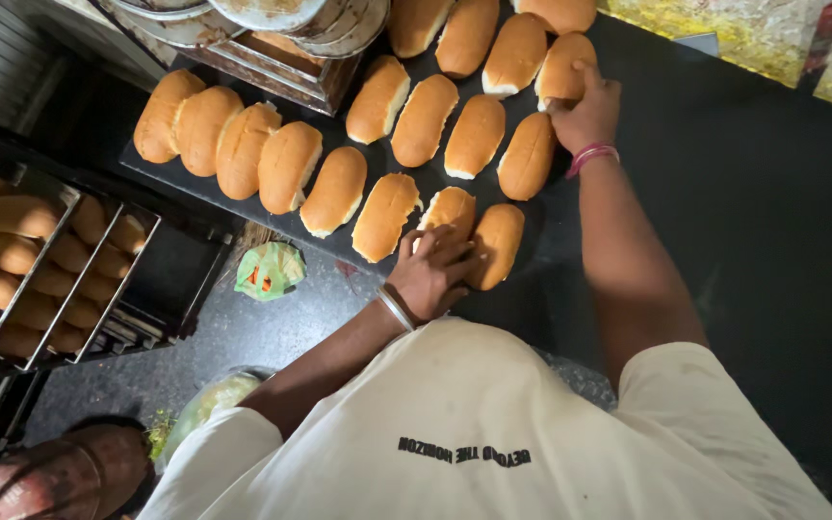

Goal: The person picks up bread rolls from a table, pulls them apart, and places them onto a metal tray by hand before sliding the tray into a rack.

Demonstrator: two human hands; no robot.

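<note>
Golden brown buns lie in slanted rows on a flat black griddle. The person looks down at them from above, in a cream shirt.

The left hand lies flat on a bun at the near end of the lowest row. Its fingers are spread apart and press down on the bun; they are not closed around it. A silver bangle sits on that wrist. Another bun lies just beside this hand, on its right, and touches it.

The right hand reaches farther away, to the end of a higher row. Its fingers are closed on the edge of the end bun, with the thumb on the side. Pink bands go round that wrist. Just below this hand lies one more bun, near the wrist.

Left of the griddle, more buns sit packed in metal trays with thin walls. A crumpled green wrapper lies on the dark speckled counter, just in front of the griddle edge. Round metal plates stand stacked at the top, over a brown box. A clear bag with green leaves lies near the person's left arm. A big brown pot shows in the bottom left corner.
</note>
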